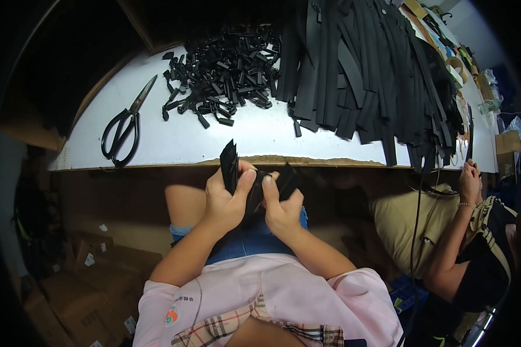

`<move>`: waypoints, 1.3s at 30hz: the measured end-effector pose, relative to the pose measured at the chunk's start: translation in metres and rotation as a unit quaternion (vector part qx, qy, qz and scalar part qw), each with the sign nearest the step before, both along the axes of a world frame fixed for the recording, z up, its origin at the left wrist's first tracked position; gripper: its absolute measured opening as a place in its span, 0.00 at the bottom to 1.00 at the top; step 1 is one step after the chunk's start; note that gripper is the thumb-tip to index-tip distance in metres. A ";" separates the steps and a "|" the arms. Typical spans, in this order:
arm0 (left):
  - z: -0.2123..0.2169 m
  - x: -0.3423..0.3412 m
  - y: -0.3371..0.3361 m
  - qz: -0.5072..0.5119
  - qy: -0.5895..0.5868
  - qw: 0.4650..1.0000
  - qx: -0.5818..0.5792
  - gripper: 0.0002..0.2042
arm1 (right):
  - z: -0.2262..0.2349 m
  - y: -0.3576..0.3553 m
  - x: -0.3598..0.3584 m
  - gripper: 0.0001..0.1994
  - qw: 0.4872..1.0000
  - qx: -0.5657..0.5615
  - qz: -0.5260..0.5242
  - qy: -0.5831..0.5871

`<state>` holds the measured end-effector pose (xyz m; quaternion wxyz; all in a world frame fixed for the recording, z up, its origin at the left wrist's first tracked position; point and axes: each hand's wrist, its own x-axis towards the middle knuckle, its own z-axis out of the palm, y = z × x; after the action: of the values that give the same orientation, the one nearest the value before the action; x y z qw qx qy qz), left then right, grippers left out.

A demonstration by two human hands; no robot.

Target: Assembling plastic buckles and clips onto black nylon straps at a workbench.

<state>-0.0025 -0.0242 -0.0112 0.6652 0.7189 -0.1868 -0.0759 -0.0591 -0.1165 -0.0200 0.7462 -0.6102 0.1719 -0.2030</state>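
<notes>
Hands work below the white desk's (pixel 173 144) front edge: left hand (pixel 226 199) and right hand (pixel 281 208) both clamp a bundle of flat black straps (pixel 230 165), likely light, floppy, best pinched mid-length.

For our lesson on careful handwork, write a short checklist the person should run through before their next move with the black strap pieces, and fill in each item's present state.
1. Left hand grips a folded bundle of black strap pieces: ok.
2. Right hand holds the other strap piece: ok.
3. Both hands are over the lap, off the white table: ok.
4. Scissors lie on the table, apart from the hands: ok.
5. Pile of small black parts sits back from the table edge: ok.
6. Straps joined properly between the fingers: cannot tell.
</notes>
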 end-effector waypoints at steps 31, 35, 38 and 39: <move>0.017 -0.012 0.027 -0.177 0.359 0.902 -0.163 0.13 | 0.027 -0.027 -0.011 0.07 0.978 -0.146 0.143 -0.048; 0.020 -0.016 0.026 -0.168 0.277 0.933 -0.157 0.12 | 0.039 -0.030 -0.011 0.07 0.963 -0.013 0.270 -0.012; 0.025 -0.018 0.027 -0.146 0.332 0.920 -0.148 0.12 | 0.037 -0.030 -0.005 0.04 0.916 -0.291 0.240 -0.137; 0.025 -0.018 0.027 -0.128 0.354 0.916 -0.138 0.12 | 0.036 -0.027 -0.005 0.05 0.897 -0.348 0.217 -0.162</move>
<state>-0.0201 0.0031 0.0142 0.7651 0.5158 -0.0387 -0.3835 -0.0644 -0.1438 0.0156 0.5291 -0.8119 -0.1702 -0.1787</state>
